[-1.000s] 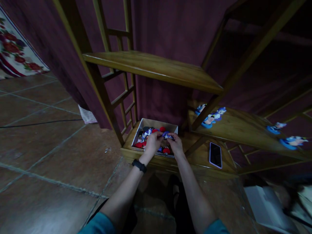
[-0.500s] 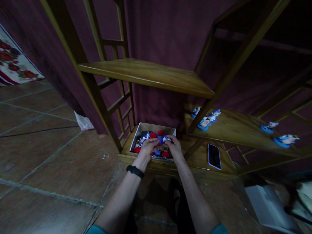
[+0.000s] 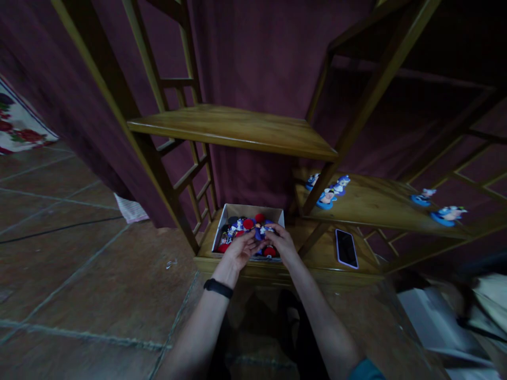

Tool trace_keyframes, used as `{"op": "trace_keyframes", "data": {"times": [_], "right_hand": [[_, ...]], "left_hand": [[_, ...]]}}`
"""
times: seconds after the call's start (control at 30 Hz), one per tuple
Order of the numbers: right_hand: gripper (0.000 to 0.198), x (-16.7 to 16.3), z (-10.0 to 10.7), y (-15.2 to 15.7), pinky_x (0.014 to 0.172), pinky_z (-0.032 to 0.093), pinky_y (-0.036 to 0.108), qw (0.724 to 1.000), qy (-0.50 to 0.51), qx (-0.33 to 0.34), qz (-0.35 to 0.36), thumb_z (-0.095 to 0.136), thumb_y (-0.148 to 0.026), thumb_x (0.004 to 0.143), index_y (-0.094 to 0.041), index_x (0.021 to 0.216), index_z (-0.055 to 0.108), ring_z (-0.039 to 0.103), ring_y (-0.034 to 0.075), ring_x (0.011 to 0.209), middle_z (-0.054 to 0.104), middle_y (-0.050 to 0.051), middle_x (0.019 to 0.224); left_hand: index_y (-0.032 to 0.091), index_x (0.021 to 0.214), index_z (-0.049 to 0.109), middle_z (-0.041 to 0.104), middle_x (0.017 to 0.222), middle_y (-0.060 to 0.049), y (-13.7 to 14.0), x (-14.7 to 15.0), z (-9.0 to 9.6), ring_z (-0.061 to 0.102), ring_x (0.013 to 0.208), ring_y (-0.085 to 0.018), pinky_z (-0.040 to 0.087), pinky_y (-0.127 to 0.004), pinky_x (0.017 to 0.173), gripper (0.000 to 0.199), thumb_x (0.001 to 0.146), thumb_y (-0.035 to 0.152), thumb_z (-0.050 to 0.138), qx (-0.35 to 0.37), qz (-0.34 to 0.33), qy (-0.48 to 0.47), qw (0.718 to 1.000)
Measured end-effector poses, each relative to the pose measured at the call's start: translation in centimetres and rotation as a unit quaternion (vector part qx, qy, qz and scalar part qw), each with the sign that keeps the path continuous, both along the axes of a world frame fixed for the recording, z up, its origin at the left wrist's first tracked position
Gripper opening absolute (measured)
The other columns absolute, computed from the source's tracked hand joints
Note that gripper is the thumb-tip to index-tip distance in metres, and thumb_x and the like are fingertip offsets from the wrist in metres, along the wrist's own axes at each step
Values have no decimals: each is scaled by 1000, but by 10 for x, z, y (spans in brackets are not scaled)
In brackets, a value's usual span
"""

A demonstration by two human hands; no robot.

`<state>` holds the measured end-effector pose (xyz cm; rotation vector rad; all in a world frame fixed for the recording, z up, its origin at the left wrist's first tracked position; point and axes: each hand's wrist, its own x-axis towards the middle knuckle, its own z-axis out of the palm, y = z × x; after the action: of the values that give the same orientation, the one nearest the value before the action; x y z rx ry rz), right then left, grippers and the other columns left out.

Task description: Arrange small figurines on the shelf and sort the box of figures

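A cardboard box [image 3: 218, 228] with white sides stands on the lowest shelf, filled with small figurines on red, blue and black round bases. Over its front part, a small purple-and-white figurine [image 3: 260, 232] is held between my two hands. My right hand [image 3: 282, 241] pinches it from the right with bent fingers. From the left, my left hand [image 3: 238, 251], palm turned partly upward, has its fingertips curled against the figurine's lower part. A black band [image 3: 218, 288] circles my left wrist. The figurine's base is partly hidden by my fingers.
A wooden shelf board [image 3: 237, 126] juts out above the box. On the right-hand shelf [image 3: 380, 203] stand several figurines, among them a purple-haired one [image 3: 341, 184]. A phone [image 3: 346, 248] lies right of the box. A white carton [image 3: 441, 319] sits on the floor at right.
The figurine has turned in my hands so that more of its front shows. My left palm has rolled upward and its fingers have loosened a little. The view has shifted slightly.
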<state>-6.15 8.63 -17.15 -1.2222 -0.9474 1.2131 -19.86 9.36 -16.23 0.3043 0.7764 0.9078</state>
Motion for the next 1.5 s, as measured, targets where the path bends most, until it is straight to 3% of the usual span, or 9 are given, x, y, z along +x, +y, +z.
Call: {"op": "trace_keyframes", "data": {"times": [0.23, 0.4, 0.73, 0.97, 1.2, 1.5], "right_hand": [[33, 3, 5, -9, 49, 48, 23, 997, -55, 50, -4, 65, -37, 62, -21, 91, 60, 55, 10, 56, 62, -2, 78], [30, 8, 4, -17, 43, 43, 21, 995, -74, 70, -1, 64, -39, 65, -21, 88, 56, 50, 9, 48, 58, -5, 66], [32, 13, 3, -36, 53, 49, 25, 995, -56, 87, -13, 64, -36, 68, -22, 96, 58, 55, 11, 53, 62, -2, 75], [31, 16, 2, -48, 53, 51, 25, 991, -68, 101, -63, 64, -36, 68, -22, 95, 59, 55, 12, 59, 62, -1, 79], [31, 18, -3, -51, 53, 51, 24, 988, -94, 101, -65, 61, -35, 70, -22, 99, 58, 57, 13, 65, 62, 1, 84], [34, 29, -11, -49, 50, 49, 24, 990, -94, 82, -68, 61, -37, 70, -21, 100, 59, 54, 11, 55, 61, -1, 75]], "left_hand": [[13, 80, 61, 68, 78, -6, -8, -2, -4, 66, 73, -13, 54, -29, 75, 4, 79, 11, 57, -3, 53, -41, 998], [13, 76, 62, 68, 77, -5, -14, -1, -5, 65, 75, -13, 54, -31, 76, 3, 76, 10, 62, 35, 61, -38, 997], [11, 71, 63, 67, 70, -4, -24, 9, 0, 63, 65, -12, 52, -28, 70, 18, 62, 19, 76, 97, 57, 10, 994], [11, 66, 62, 66, 65, -3, -30, 23, 1, 62, 61, -12, 52, -26, 65, 22, 57, 22, 79, 87, 79, 26, 993], [11, 66, 62, 65, 61, -4, -30, 29, -5, 60, 56, -11, 52, -27, 62, 22, 58, 22, 78, 68, 79, 50, 993], [11, 67, 61, 66, 64, -5, -29, 38, -10, 61, 55, -11, 52, -26, 63, 26, 58, 27, 79, 40, 70, 60, 995]]}}
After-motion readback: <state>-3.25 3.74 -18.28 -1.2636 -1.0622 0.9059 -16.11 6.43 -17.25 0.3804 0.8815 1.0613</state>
